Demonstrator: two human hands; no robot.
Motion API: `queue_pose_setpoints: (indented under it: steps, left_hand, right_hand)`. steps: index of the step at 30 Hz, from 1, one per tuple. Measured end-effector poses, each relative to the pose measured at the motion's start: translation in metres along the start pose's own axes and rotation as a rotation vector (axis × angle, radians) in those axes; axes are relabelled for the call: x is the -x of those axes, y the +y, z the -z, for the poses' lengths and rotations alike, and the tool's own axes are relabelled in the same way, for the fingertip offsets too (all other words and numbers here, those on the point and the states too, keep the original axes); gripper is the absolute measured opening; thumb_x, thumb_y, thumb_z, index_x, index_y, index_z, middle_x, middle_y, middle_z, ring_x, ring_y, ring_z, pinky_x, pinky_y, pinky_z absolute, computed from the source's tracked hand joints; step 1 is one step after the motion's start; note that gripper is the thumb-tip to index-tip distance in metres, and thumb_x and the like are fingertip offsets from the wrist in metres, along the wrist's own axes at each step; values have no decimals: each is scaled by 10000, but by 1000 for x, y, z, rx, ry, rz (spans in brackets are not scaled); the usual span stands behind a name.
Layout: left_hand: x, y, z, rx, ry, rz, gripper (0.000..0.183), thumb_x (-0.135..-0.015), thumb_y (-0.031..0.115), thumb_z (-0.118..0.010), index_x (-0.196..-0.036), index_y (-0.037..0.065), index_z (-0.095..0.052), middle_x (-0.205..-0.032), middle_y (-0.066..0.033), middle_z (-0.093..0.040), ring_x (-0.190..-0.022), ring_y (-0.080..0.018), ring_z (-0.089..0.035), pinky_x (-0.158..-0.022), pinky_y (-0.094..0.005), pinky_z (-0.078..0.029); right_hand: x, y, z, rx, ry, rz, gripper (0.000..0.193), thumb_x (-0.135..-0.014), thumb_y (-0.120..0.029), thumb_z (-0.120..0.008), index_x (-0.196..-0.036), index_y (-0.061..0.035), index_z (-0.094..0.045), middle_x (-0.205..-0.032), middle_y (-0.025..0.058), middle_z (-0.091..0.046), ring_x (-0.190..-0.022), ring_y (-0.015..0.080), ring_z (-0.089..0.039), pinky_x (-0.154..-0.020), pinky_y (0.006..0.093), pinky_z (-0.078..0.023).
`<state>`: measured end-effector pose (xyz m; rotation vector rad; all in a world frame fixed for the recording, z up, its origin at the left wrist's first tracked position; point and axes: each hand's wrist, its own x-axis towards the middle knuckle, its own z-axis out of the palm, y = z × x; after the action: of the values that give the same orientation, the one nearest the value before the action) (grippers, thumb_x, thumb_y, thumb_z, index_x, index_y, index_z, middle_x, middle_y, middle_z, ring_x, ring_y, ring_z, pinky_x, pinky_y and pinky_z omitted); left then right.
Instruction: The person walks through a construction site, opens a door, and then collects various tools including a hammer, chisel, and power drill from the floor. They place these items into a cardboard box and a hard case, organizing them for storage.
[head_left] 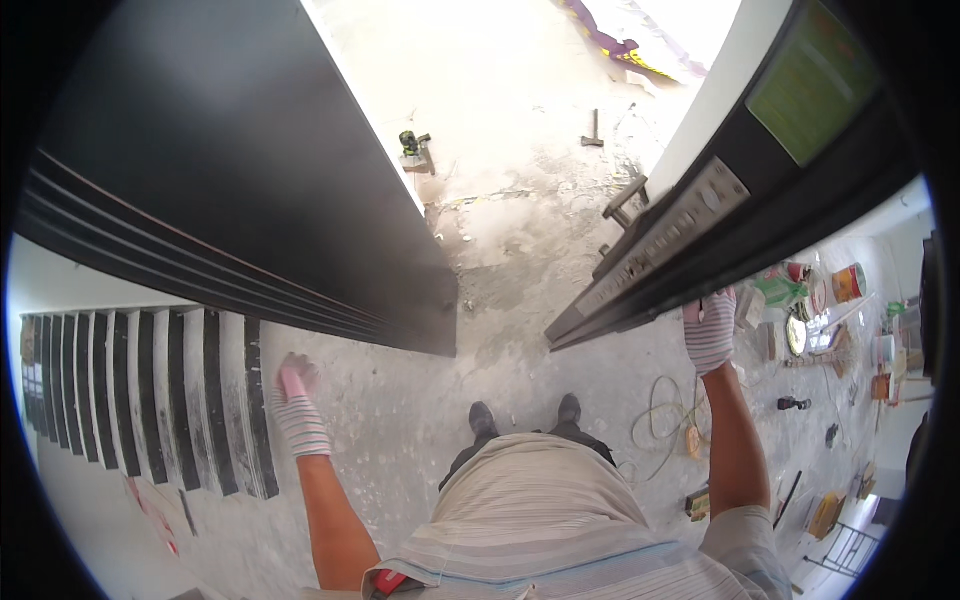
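Note:
My left hand (297, 390), in a striped white and pink glove, hangs over the floor beside the stairs. Its fingers look loosely apart and nothing shows in them. My right hand (711, 330), in a matching glove, is up against the outer edge of the dark right door (800, 200); its fingers appear bent onto that edge and their tips are partly hidden. A metal lock plate (690, 225) and a lever handle (625, 203) sit on this door's narrow side. The tall dark left door (250, 150) stands apart from my left hand. Between the two doors is a gap.
Dark-edged stairs (150, 390) descend at the left. Beyond the doorway lie a hammer (593, 130) and a green and black power tool (412, 145). A coiled hose (660, 415), buckets (850, 282) and scattered tools cover the floor at the right.

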<state>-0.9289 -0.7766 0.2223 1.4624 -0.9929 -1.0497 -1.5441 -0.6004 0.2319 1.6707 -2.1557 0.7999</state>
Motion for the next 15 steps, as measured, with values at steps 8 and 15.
queue_pose_setpoints:
  steps: [8,15]
  left_hand:
    - [-14,106,-46,63,203,-388,597,-1057,442,-502,-1452,-3,-459,-1431,-163,-550,-1338,-235,-514,-1168,-404,-394]
    - [-8,137,-81,-48,166,-532,717,-1052,546,-425,-1536,21,-366,-1508,-165,-467,-1401,-252,-436,-1221,-398,-293]
  right_hand:
    - [161,124,1,-1681,233,-902,400,-1025,-183,-508,-1396,-32,-508,-1411,142,-548,-1303,316,-494,-1146,452,-362]
    - [225,165,56,-1574,393,-978,407,-1038,-206,-487,-1410,-40,-497,-1425,125,-545,-1320,293,-486,-1162,439,-350]
